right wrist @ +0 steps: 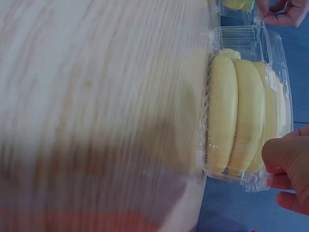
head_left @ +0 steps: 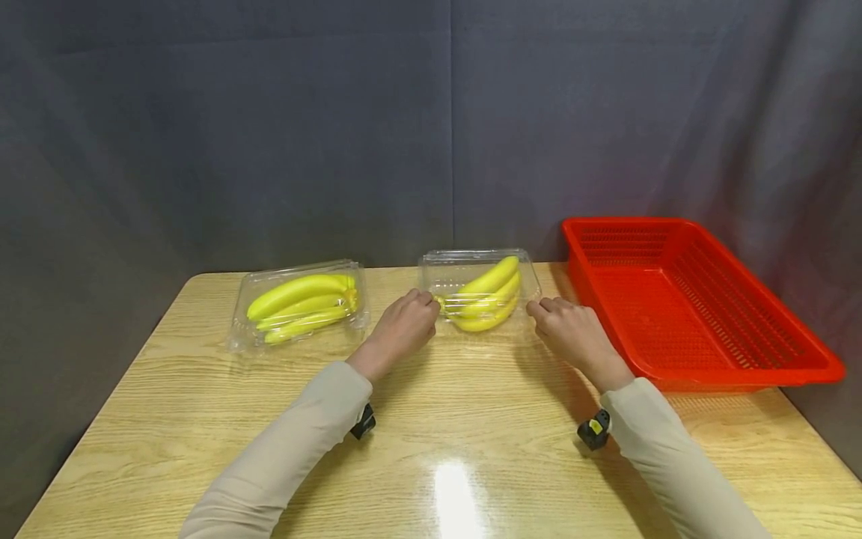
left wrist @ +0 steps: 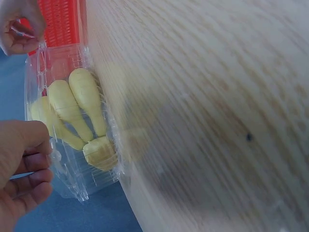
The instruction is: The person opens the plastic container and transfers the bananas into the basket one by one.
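Observation:
A clear plastic clamshell box (head_left: 431,278) with a bunch of yellow bananas (head_left: 490,288) inside stands at the back middle of the table. The left hand (head_left: 407,318) pinches the box's rim at its near left corner, by the banana stem. At the near right corner the right hand (head_left: 569,329) grips the rim between thumb and fingers. In the left wrist view the left hand (left wrist: 24,169) is at the box edge, its other fingers curled. The right wrist view has the right hand (right wrist: 289,169) at the opposite end, bananas (right wrist: 236,113) visible through the plastic.
To the left on the table lies a second clear clamshell box (head_left: 239,318) holding bananas (head_left: 303,305). A red perforated plastic basket (head_left: 602,322) stands at the right, close beside the right hand. A grey cloth (head_left: 337,150) hangs behind the wooden table (head_left: 431,419).

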`<state>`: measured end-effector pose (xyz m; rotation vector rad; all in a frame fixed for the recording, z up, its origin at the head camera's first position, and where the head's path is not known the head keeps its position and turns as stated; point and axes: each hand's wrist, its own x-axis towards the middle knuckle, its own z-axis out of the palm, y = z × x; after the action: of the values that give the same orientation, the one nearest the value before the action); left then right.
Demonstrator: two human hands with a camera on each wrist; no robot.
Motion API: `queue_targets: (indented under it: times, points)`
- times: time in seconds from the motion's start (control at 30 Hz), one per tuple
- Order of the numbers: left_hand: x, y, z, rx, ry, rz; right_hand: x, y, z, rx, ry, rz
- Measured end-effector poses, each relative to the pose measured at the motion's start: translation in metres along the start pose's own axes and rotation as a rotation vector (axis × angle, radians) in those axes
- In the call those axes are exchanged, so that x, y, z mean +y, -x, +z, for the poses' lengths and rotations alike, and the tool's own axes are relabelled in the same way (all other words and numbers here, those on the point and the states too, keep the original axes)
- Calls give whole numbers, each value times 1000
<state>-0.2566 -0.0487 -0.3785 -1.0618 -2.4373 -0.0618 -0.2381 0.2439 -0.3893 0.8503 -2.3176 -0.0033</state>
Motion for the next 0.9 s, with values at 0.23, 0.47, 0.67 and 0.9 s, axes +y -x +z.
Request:
queue_targets:
  times: [0.23,0.47,0.67,0.9]
  points:
    - [0,-1,1,13,-85,34,3,-4,-6,-85,57,-109]
    - [-2,-1,-1,14,-71,68,5,-7,-9,-95,59,-177]
    - [0,-3,-5,-26,-52,69,5,-7,-8,-92,39,-176]
    - [3,-4,-9,-88,-37,41,3,-10,-10,-139,19,-161]
